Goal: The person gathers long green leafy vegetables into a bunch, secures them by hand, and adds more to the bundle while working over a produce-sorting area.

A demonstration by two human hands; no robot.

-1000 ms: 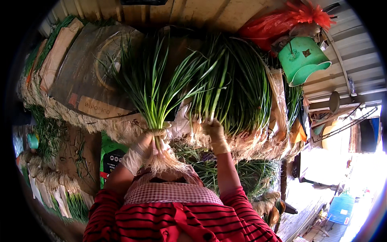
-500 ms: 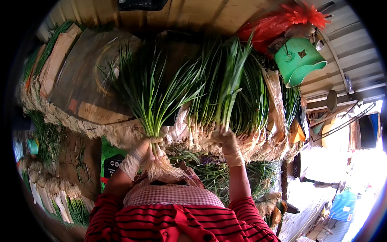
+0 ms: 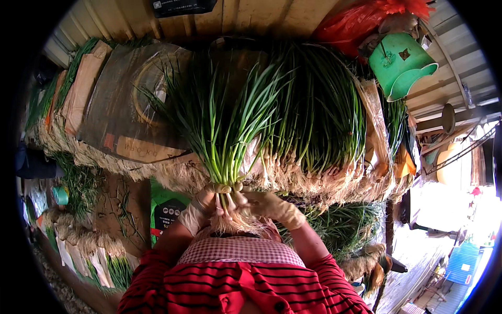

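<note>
**In front of a long row of leafy green stalks (image 3: 329, 120), one bunch (image 3: 226, 162) sits in the left hand's (image 3: 205, 202) grasp**

The row stretches across most of the view, its pale roots forming a shaggy fringe along the side nearest the person. Behind it rises a tan ribbed wall (image 3: 251, 23). The person's red top with black stripes (image 3: 209, 285) fills the lower middle, and a dark sheet (image 3: 117, 99) covers the left part of the row. The bunch is between the person's chest and the row, leaves fanning out away from the body and over the stalks beyond. Loose greens (image 3: 340, 230) lie in a heap below the row, to the right. At upper right, a red plastic bag (image 3: 355, 26) is just beside a green plastic container (image 3: 402, 65). Both hands wear pale gloves. The left is closed around the stems just above the white bulbs (image 3: 230, 203). The right hand (image 3: 269, 205) is at the bunch's right side, by the bulbs; its fingers are blurred, so whether they grip cannot be told. Thin roots (image 3: 235, 225) hang below the bulbs.
</note>
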